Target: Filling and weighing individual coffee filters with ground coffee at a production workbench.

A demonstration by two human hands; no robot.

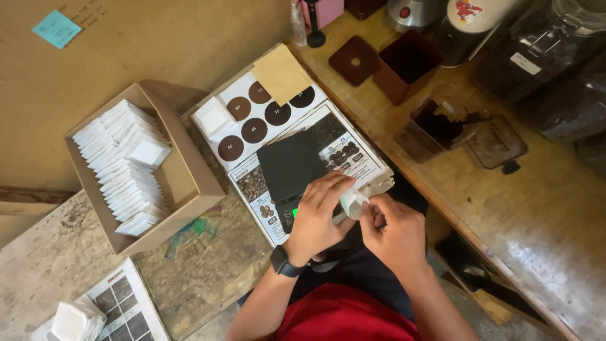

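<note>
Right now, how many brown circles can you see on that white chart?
6 brown circles show on the white chart: two at the top, two in the middle row, two lower. The tan envelope may hide more.

scale (pixel 290 165): matt black plastic | box (pixel 189 183): cardboard | bench (pixel 530 215): worn wood

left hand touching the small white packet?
Touching. The head view shows the left hand fingers pinching the small white packet, with the right hand gripping its other side.
</note>
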